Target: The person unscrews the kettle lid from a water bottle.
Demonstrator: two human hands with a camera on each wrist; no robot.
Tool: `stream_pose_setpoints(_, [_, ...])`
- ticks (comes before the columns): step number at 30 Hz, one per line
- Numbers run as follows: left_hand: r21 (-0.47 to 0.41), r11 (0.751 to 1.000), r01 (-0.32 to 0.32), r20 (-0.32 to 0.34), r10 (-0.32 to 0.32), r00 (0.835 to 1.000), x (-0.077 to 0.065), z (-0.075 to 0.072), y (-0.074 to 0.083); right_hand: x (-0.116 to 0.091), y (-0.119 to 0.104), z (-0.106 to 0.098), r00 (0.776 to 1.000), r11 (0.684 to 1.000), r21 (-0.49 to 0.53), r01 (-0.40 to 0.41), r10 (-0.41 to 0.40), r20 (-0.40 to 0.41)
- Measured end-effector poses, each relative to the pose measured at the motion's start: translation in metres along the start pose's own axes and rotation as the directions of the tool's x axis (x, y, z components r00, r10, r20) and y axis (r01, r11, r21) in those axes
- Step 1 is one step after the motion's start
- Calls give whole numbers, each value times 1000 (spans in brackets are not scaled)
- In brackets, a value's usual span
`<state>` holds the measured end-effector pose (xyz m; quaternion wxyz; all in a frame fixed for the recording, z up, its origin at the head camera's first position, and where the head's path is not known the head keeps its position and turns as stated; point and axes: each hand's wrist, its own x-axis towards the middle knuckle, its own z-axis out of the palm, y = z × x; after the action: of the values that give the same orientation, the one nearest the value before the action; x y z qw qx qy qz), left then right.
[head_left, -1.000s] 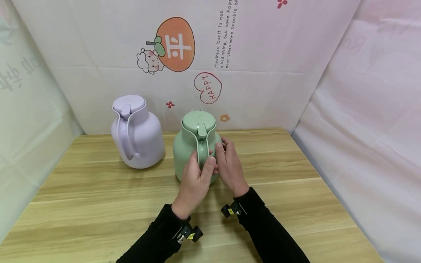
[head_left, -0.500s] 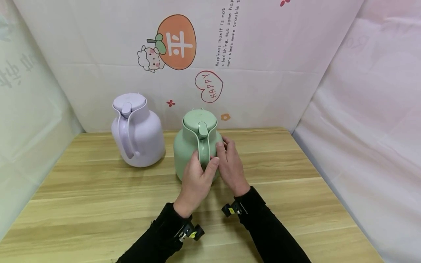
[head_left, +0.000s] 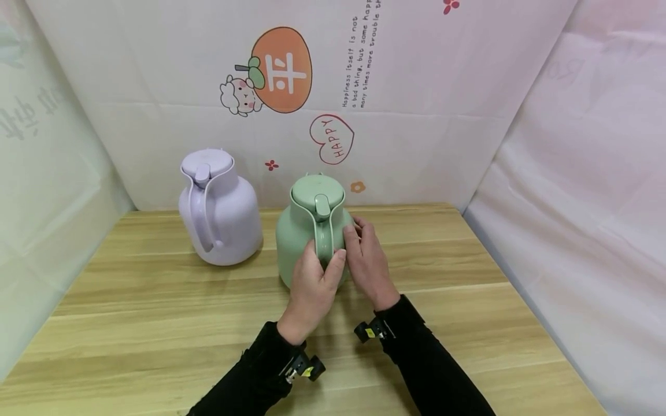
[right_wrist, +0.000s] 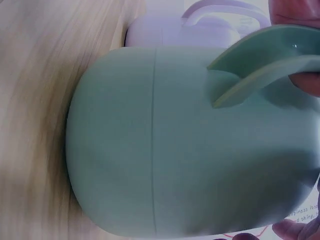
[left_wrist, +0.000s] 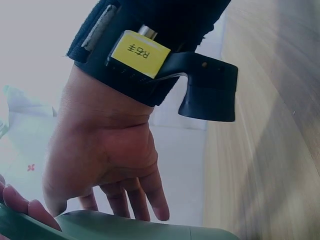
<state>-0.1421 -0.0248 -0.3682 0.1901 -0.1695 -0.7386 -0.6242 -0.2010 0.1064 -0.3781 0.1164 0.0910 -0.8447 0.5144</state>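
Note:
A green vacuum jug (head_left: 292, 249) with a lidded top and a thumb lever stands upright on the table. My left hand (head_left: 312, 289) grips its handle (head_left: 324, 234), which faces me; the right wrist view shows the fingers on both sides of that handle. Against the jug's right side lies my right hand (head_left: 368, 263), thumb toward me and fingers reaching to the far side. Seen from the left wrist, this right hand (left_wrist: 102, 150) has its fingers fairly straight and touching the green body. To the left stands a lilac jug (head_left: 236, 222) of the same shape, untouched.
The wooden table (head_left: 156, 329) ends at a printed cloth backdrop (head_left: 416, 144) just behind both jugs. Pale cloth also hangs at the left and right sides. Each black sleeve carries a small wrist camera (head_left: 312, 368).

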Motion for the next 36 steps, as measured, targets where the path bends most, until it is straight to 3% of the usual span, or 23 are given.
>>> stream_pose_setpoints(6, [7, 1000, 5, -12, -5, 1000, 0, 0, -1, 8, -7, -12, 1000, 1000, -7, 19, -19, -15])
stream_pose_setpoints(14, [31, 1000, -5, -32, 6, 999, -1, 0, -1, 21, -23, -30, 996, 992, -97, 79, -82, -26])
stream_pose_setpoints(22, [34, 999, -22, -33, 24, 999, -1, 0, -2, 35, -50, -46, 989, 978, -158, 139, -144, -20])
stream_pose_setpoints(29, [41, 999, -19, -40, 20, 999, -2, -1, -2, 47, -78, -52, 980, 946, -262, 188, -198, -10])
stream_pose_setpoints(36, [46, 999, -18, -43, 20, 999, -2, -1, -2, 56, -102, -53, 976, 900, -378, 216, -212, 53])
